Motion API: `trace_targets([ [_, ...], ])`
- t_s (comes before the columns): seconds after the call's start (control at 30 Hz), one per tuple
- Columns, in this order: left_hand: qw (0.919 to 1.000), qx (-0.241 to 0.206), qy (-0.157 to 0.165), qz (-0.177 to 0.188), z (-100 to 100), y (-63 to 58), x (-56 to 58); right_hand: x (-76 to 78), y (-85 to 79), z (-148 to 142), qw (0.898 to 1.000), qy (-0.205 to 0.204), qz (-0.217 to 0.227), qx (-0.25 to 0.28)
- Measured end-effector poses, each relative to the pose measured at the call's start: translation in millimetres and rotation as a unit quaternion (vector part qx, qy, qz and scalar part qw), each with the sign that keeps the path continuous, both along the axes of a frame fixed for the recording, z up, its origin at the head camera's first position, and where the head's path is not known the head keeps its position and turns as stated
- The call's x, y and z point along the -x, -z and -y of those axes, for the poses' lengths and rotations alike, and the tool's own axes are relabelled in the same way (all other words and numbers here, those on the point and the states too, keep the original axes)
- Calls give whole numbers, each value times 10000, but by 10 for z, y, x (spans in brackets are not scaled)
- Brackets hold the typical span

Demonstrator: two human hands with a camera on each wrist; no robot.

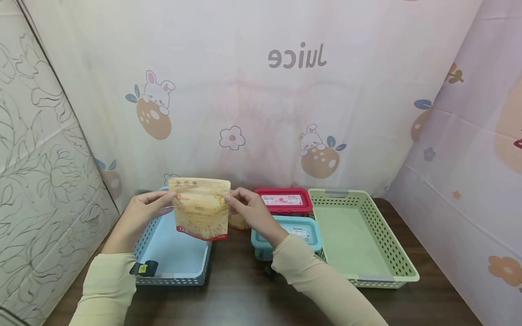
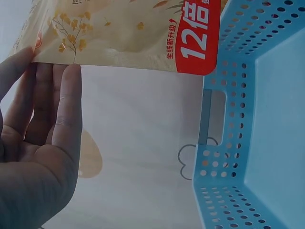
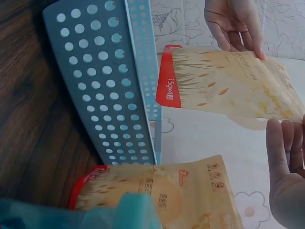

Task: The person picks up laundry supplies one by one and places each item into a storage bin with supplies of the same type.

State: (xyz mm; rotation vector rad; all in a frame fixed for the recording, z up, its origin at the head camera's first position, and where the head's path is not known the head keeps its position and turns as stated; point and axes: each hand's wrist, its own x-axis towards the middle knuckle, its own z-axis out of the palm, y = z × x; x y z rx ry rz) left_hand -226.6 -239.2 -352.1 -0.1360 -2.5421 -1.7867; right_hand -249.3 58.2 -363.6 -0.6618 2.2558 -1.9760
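A cream-yellow pouch (image 1: pixel 200 210) with a red lower band is held up by both hands, above the right part of a blue perforated basket (image 1: pixel 175 258). My left hand (image 1: pixel 140 213) pinches its left edge between thumb and fingers. At the upper right edge, my right hand (image 1: pixel 253 209) pinches it the same way. In the left wrist view, the pouch (image 2: pixel 124 36) shows a large "12" on its red corner. A second, similar pouch (image 3: pixel 157 191) stands beside the blue basket; in the head view the held pouch and right hand mostly hide it.
A red-lidded box (image 1: pixel 299 209) and a teal-lidded box (image 1: pixel 281 221) stand right of centre. To their right sits a green perforated basket (image 1: pixel 359 240) on the dark wood table (image 1: pixel 236 290). A patterned curtain (image 1: pixel 261 113) hangs behind.
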Motion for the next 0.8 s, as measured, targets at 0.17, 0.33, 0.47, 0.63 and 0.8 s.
trace_targets([
  [0.17,9999,-17,-65,-115,59,10,-6,11,24,95,9998,146,112,99],
  [0.33,9997,10,-222,-35,85,20,-9,20,75,160,9994,257,175,145],
  [0.47,9994,31,-351,-29,106,37,-5,41,118,210,9990,310,239,233],
  [0.63,9991,-96,-357,-227,176,39,0,67,116,297,9987,327,147,363],
  [0.8,9983,-175,-543,-91,239,51,51,123,103,401,9987,386,-58,333],
])
